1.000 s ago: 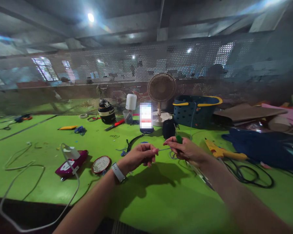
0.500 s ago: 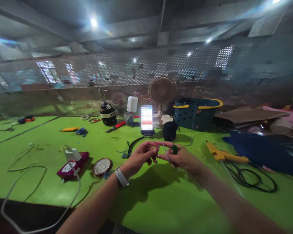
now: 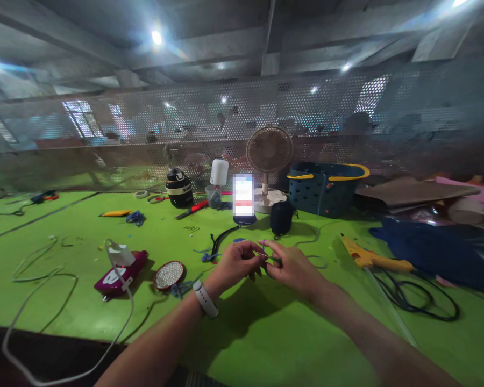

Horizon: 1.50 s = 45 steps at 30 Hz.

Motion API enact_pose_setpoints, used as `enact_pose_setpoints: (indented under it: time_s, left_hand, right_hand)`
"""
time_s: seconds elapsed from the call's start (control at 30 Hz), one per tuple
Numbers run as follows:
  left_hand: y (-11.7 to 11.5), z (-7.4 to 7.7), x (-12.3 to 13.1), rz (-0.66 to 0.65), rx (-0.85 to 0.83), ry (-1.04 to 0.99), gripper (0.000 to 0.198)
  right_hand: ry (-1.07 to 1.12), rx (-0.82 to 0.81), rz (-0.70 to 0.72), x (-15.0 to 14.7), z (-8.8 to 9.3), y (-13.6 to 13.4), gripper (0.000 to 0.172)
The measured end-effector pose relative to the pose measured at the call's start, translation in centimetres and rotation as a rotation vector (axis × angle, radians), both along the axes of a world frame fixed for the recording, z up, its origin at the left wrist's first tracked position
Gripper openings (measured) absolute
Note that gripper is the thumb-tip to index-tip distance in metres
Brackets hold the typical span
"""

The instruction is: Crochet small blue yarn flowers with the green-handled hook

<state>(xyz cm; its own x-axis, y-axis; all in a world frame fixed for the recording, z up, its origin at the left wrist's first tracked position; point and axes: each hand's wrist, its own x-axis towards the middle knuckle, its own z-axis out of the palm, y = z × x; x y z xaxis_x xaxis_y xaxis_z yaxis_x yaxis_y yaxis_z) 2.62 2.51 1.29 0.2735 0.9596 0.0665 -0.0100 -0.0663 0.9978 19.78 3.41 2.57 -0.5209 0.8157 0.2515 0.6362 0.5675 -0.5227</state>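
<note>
My right hand (image 3: pixel 292 266) grips a crochet hook (image 3: pixel 275 259) by its green handle, and the thin metal shaft points left to the fingertips of my other hand. My left hand (image 3: pixel 236 263), with a white band at the wrist, is closed in a pinch at the hook's tip. A strand of light blue yarn (image 3: pixel 263 244) shows at the fingertips between both hands. What lies deeper inside the left fingers is hidden. Both hands are held close together above the green table (image 3: pixel 242 338).
Left lie a beaded round case (image 3: pixel 169 275) and a purple power bank (image 3: pixel 121 274) with a white cable. Behind stand a phone (image 3: pixel 243 196), a fan (image 3: pixel 269 150), a dark yarn ball (image 3: pixel 281 217) and a blue basket (image 3: pixel 326 188). A yellow glue gun (image 3: pixel 371 255) lies right.
The crochet hook has swung from upright to nearly flat, its tip now at my left fingertips. My right hand has tilted and its fingers have drawn in toward the left hand.
</note>
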Motion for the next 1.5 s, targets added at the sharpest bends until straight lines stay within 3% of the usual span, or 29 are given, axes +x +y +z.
enact_pose_setpoints:
  time_s: [0.13,0.27,0.47,0.53,0.73,0.87,0.97,1.2,1.5]
  left_hand:
    - [0.1,-0.2,0.1,0.086,0.018,-0.054,0.036]
    - [0.3,-0.5,0.1,0.145,0.023,-0.050,0.041]
    - [0.5,-0.6,-0.3,0.007,-0.031,0.044,0.043]
    - [0.5,-0.7,-0.4,-0.025,-0.007,0.086,0.043]
    - [0.3,-1.1,-0.5,0.051,0.204,0.264,0.032]
    - [-0.4,-0.5,-0.2,0.045,0.346,0.515,0.019]
    - [-0.8,-0.2,0.1,0.002,0.324,0.578,0.019]
    - [-0.5,-0.9,0.3,-0.020,0.296,0.553,0.017]
    - [-0.8,-0.2,0.3,0.038,0.257,0.518,0.017]
  right_hand:
    - [-0.096,0.058,-0.047,-0.2,-0.2,0.0,0.055]
    - [-0.263,0.141,-0.157,-0.3,0.0,-0.2,0.047]
    - [-0.385,0.253,-0.182,-0.4,0.1,-0.7,0.057]
    - [-0.371,0.274,-0.176,-0.5,0.2,-1.0,0.051]
    - [-0.213,-0.067,-0.250,-0.5,1.5,-1.0,0.030]
    - [-0.122,-0.348,-0.140,0.6,1.7,0.1,0.026]
    - [-0.030,-0.500,-0.047,1.7,1.5,0.9,0.026]
    - [0.076,-0.584,0.043,3.3,1.3,2.0,0.026]
    - [0.122,-0.609,0.056,3.0,0.9,2.2,0.024]
